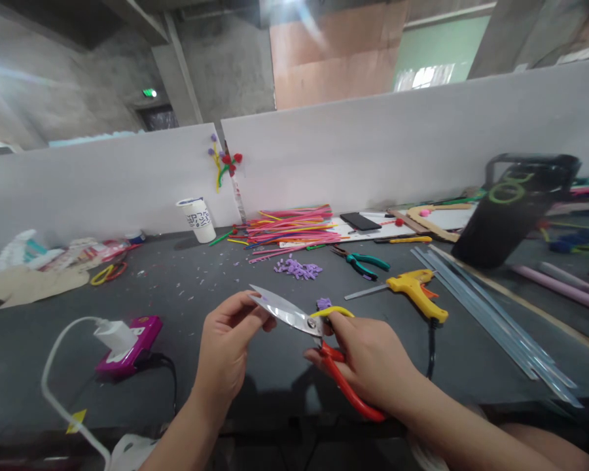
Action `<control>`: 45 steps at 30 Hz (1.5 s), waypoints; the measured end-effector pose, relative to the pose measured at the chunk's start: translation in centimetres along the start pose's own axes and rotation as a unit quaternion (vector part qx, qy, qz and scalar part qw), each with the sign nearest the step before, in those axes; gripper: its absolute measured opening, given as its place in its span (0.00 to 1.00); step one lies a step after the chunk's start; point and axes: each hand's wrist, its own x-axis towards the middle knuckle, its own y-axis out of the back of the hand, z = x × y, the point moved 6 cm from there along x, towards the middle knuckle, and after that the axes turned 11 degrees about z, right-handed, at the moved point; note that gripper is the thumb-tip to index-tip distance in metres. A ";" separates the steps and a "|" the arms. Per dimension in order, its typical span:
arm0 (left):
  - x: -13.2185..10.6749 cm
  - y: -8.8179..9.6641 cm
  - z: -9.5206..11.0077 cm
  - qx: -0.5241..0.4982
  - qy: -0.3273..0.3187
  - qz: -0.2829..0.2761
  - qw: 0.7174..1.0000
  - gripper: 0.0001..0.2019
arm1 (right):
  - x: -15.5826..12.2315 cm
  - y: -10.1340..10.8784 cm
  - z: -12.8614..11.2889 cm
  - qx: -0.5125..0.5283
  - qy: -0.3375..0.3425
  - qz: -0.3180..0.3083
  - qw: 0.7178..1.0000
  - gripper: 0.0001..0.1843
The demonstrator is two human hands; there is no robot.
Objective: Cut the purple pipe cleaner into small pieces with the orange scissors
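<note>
My right hand (373, 356) is wrapped round a pair of scissors (289, 313) with one red and one yellow handle. Their blades point left and lie close together. At the blade tips, my left hand (230, 337) is closed in a pinch. What its fingertips hold is too small to make out, though a hint of purple shows by the blade. Just behind the scissors lies a small purple cluster (324, 303), partly hidden by the yellow handle. Farther back is a heap of short purple pieces (298, 268) on the dark table (186, 353).
Teal-handled pliers (366, 261) and a yellow glue gun (415, 291) lie right of the heap. Beyond are clear glue sticks (491, 320) and a tall black bottle (515, 209). Colourful pipe cleaners (289, 229), a white cup (197, 221) and a magenta power socket (132, 347) are also there.
</note>
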 end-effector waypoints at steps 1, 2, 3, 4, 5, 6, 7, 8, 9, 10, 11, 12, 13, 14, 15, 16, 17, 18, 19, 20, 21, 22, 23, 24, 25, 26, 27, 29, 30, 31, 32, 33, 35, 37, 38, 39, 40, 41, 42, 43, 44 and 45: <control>0.0 0.0 0.0 -0.001 0.001 0.001 1.000 0.02 | 0.0 0.0 0.0 -0.002 0.003 0.006 1.000 0.19; 0.0 0.0 0.0 -0.003 0.001 0.002 1.000 0.02 | 0.0 0.0 0.0 -0.004 0.006 0.012 1.000 0.19; 0.0 0.0 0.0 -0.005 0.001 0.001 1.000 0.02 | 0.0 0.1 -0.1 -0.006 0.010 0.018 1.000 0.19; 0.0 -0.1 0.1 -0.006 0.001 -0.001 1.000 0.02 | 0.1 0.1 -0.1 -0.009 0.013 0.023 1.000 0.19; 0.0 -0.1 0.1 -0.005 0.000 -0.004 1.000 0.02 | 0.1 0.1 -0.1 -0.012 0.016 0.028 0.999 0.19; 0.0 -0.1 0.1 -0.004 0.000 -0.007 1.000 0.02 | 0.1 0.2 -0.1 -0.015 0.019 0.033 0.999 0.19; 0.0 -0.1 0.1 -0.003 -0.001 -0.010 1.000 0.02 | 0.1 0.2 -0.1 -0.018 0.021 0.035 0.999 0.19; 0.0 -0.2 0.1 -0.003 -0.002 -0.012 1.000 0.02 | 0.1 0.2 -0.2 -0.021 0.023 0.037 0.999 0.19; 0.0 -0.2 0.2 -0.004 -0.002 -0.013 1.000 0.02 | 0.1 0.2 -0.2 -0.024 0.024 0.039 0.999 0.19; 0.0 -0.2 0.2 -0.005 -0.001 -0.012 1.000 0.02 | 0.1 0.2 -0.2 -0.028 0.024 0.040 0.999 0.20; 0.0 -0.2 0.2 -0.006 -0.001 -0.012 1.000 0.02 | 0.0 0.2 -0.2 -0.031 0.025 0.041 0.998 0.20; 0.0 -0.2 0.2 -0.006 -0.001 -0.012 1.000 0.02 | 0.0 0.2 -0.2 -0.034 0.025 0.042 0.998 0.20; 0.0 -0.2 0.2 -0.006 -0.001 -0.014 1.000 0.02 | -0.1 0.2 -0.2 -0.035 0.025 0.044 0.998 0.20; 0.0 -0.3 0.2 -0.006 -0.001 -0.016 1.000 0.02 | -0.1 0.2 -0.2 -0.036 0.025 0.045 0.998 0.20; 0.1 -0.3 0.2 -0.007 0.000 -0.016 1.000 0.01 | -0.1 0.3 -0.2 -0.035 0.024 0.045 0.998 0.20; 0.1 -0.2 0.2 -0.009 0.001 -0.017 1.000 0.01 | -0.1 0.3 -0.2 -0.035 0.025 0.045 0.998 0.20; 0.1 -0.2 0.2 -0.012 0.004 -0.017 1.000 0.01 | -0.1 0.3 -0.2 -0.035 0.025 0.045 0.998 0.20; 0.2 -0.2 0.1 -0.015 0.006 -0.015 1.000 0.01 | -0.1 0.4 -0.2 -0.037 0.025 0.047 0.998 0.20; 0.2 -0.1 0.1 -0.017 0.007 -0.015 1.000 0.02 | 0.0 0.4 -0.2 -0.038 0.025 0.049 0.998 0.20; 0.2 -0.1 0.1 -0.018 0.008 -0.016 1.000 0.02 | 0.0 0.5 -0.2 -0.039 0.024 0.051 0.998 0.20; 0.3 -0.1 0.1 -0.018 0.007 -0.017 1.000 0.02 | 0.1 0.5 -0.2 -0.040 0.023 0.051 0.998 0.20; 0.3 0.0 0.0 -0.018 0.006 -0.019 1.000 0.02 | 0.1 0.4 -0.2 -0.040 0.022 0.048 0.998 0.20; 0.3 0.0 0.0 -0.018 0.006 -0.021 1.000 0.02 | 0.1 0.4 -0.3 -0.039 0.022 0.041 0.998 0.20; 0.3 0.0 0.0 -0.019 0.006 -0.023 1.000 0.02 | 0.2 0.3 -0.3 -0.037 0.022 0.034 0.998 0.20; 0.3 0.0 0.0 -0.020 0.007 -0.025 0.999 0.02 | 0.2 0.2 -0.3 -0.036 0.021 0.027 0.999 0.20; 0.2 0.0 0.0 -0.021 0.007 -0.026 0.999 0.02 | 0.2 0.2 -0.3 -0.034 0.021 0.023 0.999 0.20; 0.2 0.0 0.0 -0.021 0.007 -0.028 0.999 0.02 | 0.2 0.2 -0.3 -0.033 0.021 0.020 0.999 0.20; 0.2 -0.1 0.0 -0.025 0.006 -0.030 0.999 0.02 | 0.2 0.2 -0.2 -0.029 0.022 0.019 0.999 0.20; 0.2 -0.2 0.0 -0.027 0.007 -0.031 0.999 0.02 | 0.3 0.2 -0.2 -0.027 0.024 0.019 0.999 0.20; 0.3 -0.2 0.0 -0.030 0.008 -0.031 0.999 0.02 | 0.3 0.3 -0.2 -0.026 0.026 0.019 0.999 0.20; 0.3 -0.2 0.0 -0.034 0.009 -0.031 0.999 0.02 | 0.3 0.4 -0.2 -0.026 0.027 0.020 0.999 0.20; 0.3 -0.2 -0.1 -0.038 0.010 -0.032 0.999 0.02 | 0.3 0.4 -0.2 -0.027 0.029 0.020 0.999 0.20; 0.3 -0.3 -0.2 -0.045 0.013 -0.037 0.998 0.03 | 0.3 0.6 -0.2 -0.028 0.031 0.021 0.999 0.21; 0.4 -0.2 -0.2 -0.052 0.016 -0.041 0.998 0.03 | 0.3 0.7 -0.3 -0.027 0.032 0.019 0.999 0.21; 0.4 -0.2 -0.3 -0.053 0.017 -0.043 0.998 0.03 | 0.4 0.7 -0.3 -0.026 0.032 0.018 0.999 0.21; 0.4 -0.2 -0.3 -0.053 0.016 -0.045 0.997 0.03 | 0.4 0.8 -0.3 -0.026 0.032 0.017 0.999 0.21; 0.4 -0.2 -0.2 -0.054 0.015 -0.047 0.997 0.03 | 0.4 0.8 -0.3 -0.027 0.032 0.017 0.999 0.21; 0.4 -0.2 -0.2 -0.055 0.015 -0.050 0.997 0.03 | 0.5 0.8 -0.3 -0.028 0.032 0.017 0.999 0.21; 0.4 -0.2 -0.2 -0.058 0.015 -0.053 0.997 0.03 | 0.5 0.8 -0.2 -0.027 0.033 0.017 0.999 0.21; 0.4 -0.2 -0.2 -0.061 0.017 -0.056 0.996 0.03 | 0.5 0.8 -0.2 -0.026 0.034 0.018 0.999 0.21; 0.4 -0.3 -0.2 -0.065 0.020 -0.058 0.996 0.02 | 0.5 0.8 -0.2 -0.024 0.035 0.019 0.999 0.21; 0.4 -0.3 -0.2 -0.069 0.024 -0.061 0.995 0.02 | 0.5 0.8 -0.1 -0.022 0.036 0.020 0.999 0.21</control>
